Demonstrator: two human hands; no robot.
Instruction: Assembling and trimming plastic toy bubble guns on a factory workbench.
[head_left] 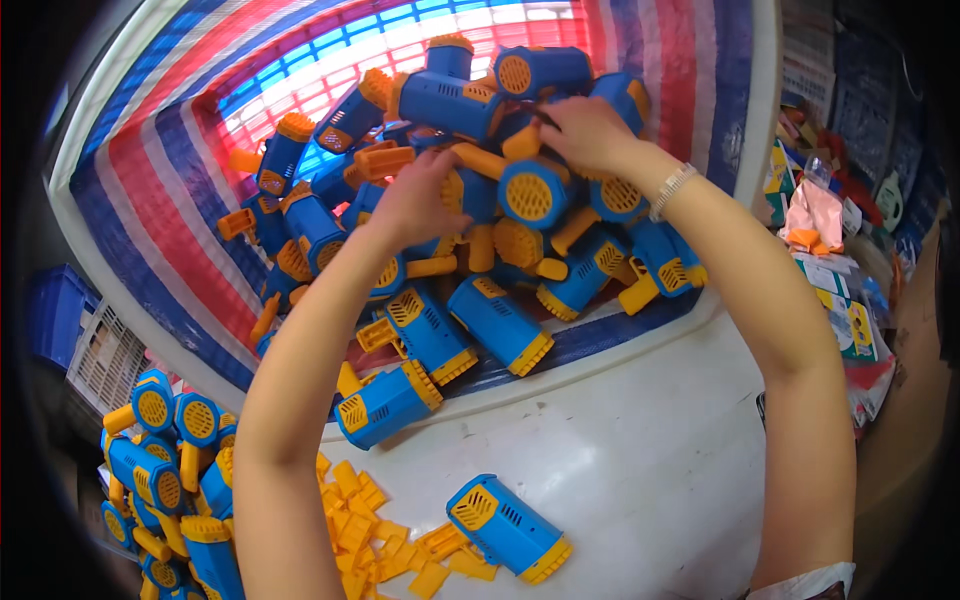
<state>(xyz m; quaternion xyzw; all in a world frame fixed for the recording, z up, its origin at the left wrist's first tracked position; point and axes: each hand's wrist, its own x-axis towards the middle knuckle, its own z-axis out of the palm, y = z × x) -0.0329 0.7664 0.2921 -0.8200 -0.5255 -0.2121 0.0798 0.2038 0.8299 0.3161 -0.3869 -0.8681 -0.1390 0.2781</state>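
Observation:
A heap of blue toy bubble guns (532, 193) with orange-yellow grilles and handles fills a container lined with striped woven sheeting (160, 200). My left hand (425, 200) reaches into its middle, thumb and fingers bent around a toy bubble gun; the neighbouring toys hide part of the grip. Farther back on the right, my right hand (588, 132) curls its fingers by an orange handle (522, 142) among the toys, its fingertips partly covered. Some guns lie at the near lip, and one single toy bubble gun (508, 528) rests on the white table (640, 450).
Small yellow plastic pieces (360, 530) lie scattered on the table beside the single gun. At lower left stands another pile of toy bubble guns (165, 480), near a blue crate (62, 315) and a white basket (105, 360). Bags and packages (815, 215) crowd the right side.

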